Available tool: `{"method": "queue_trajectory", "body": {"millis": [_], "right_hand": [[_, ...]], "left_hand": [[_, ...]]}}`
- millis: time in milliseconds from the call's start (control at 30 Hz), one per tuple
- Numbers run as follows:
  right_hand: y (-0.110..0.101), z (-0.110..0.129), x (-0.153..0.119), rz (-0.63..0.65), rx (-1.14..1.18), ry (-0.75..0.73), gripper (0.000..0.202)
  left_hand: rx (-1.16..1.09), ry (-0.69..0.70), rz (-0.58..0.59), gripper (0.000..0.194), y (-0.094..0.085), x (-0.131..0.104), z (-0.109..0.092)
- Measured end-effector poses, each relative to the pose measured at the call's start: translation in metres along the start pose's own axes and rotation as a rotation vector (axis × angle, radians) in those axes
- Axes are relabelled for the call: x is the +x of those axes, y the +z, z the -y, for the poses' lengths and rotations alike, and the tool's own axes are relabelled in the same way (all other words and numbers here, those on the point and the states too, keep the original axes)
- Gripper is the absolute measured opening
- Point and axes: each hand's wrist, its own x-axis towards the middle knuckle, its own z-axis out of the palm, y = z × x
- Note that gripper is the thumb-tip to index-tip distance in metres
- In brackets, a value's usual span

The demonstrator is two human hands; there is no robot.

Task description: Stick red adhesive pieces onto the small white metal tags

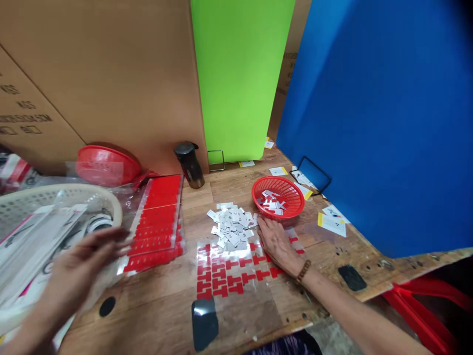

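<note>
My right hand (280,244) rests over a clear sheet of red T-shaped stickers (225,268), its fingers bent down and close together at the right edge of a heap of small white printed pieces (232,226). What its fingertips hold, if anything, is hidden. Just beyond that hand stands a red plastic basket (278,197) with some white pieces inside. My left hand (86,268) is smeared by motion. It hovers between the stacked red sticker sheets (158,222) and a cream basket (116,207); its grip is unclear.
A dark bottle (190,165) stands at the back, beside cardboard boxes (140,74). Green (240,79) and blue (380,123) panels rise behind the table. Another red basket (107,165) sits back left. Printed cards (331,224) lie at right; a red stool (421,310) stands below.
</note>
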Motion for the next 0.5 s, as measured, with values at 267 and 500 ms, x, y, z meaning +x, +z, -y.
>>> {"method": "queue_trajectory", "body": {"millis": [267,500], "right_hand": [[-0.016,0.013,0.014,0.169,-0.152,0.072,0.04],[-0.035,0.007,0.028,0.17,-0.055,-0.026,0.035]], "left_hand": [[-0.106,0.201,0.308,0.03,0.15,-0.093,0.01],[0.409,0.749,0.299,0.041,0.184,-0.113,0.042]]}}
